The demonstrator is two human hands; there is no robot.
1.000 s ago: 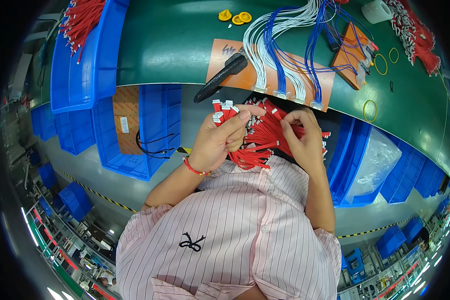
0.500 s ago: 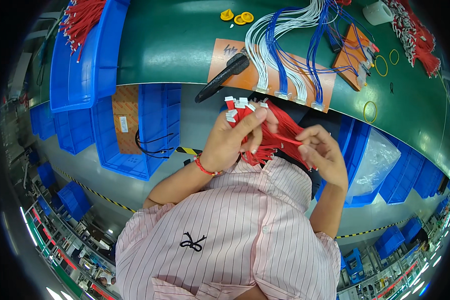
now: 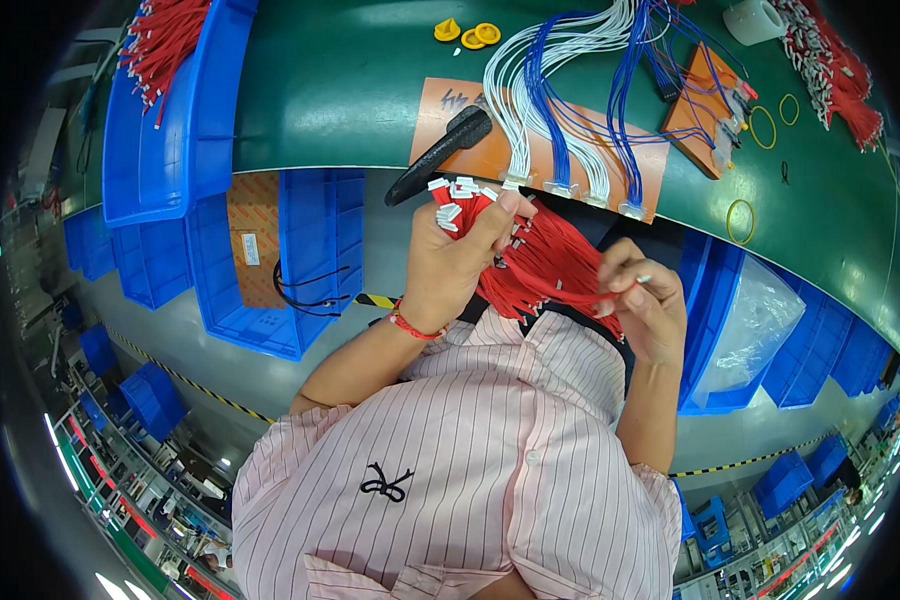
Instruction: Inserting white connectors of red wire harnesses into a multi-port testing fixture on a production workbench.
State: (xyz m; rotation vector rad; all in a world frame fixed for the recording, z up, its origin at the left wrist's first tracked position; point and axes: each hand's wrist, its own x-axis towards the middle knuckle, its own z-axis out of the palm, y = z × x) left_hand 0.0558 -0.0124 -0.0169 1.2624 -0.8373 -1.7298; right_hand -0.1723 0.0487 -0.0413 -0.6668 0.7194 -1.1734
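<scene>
A green desk (image 3: 340, 100) with a pale edge curves across the top of the view, carrying an orange board (image 3: 490, 155) with rows of white wires (image 3: 505, 95) and blue wires (image 3: 625, 110), a white roll (image 3: 753, 22) and loose yellow rubber bands (image 3: 740, 222). A blue bin (image 3: 160, 150) stands at its left end; more bins sit lower on both sides, one at the right with a clear plastic bag (image 3: 755, 320). Yellow-and-black tape (image 3: 190, 385) crosses the grey floor (image 3: 270, 375). Both forearms rise from the lower edge, elbows out, wrists angled inward. The left hand (image 3: 450, 260) is raised, fingers curled around a bunch of red wires (image 3: 485, 212), white connectors (image 3: 460, 188) jutting above the thumb. The right hand (image 3: 645, 305), lower and apart, pinches a white-tipped red strand (image 3: 618, 294) between thumb and forefinger. A larger red wire bundle (image 3: 560, 255) fans between them, before the striped shirt (image 3: 450, 430).
</scene>
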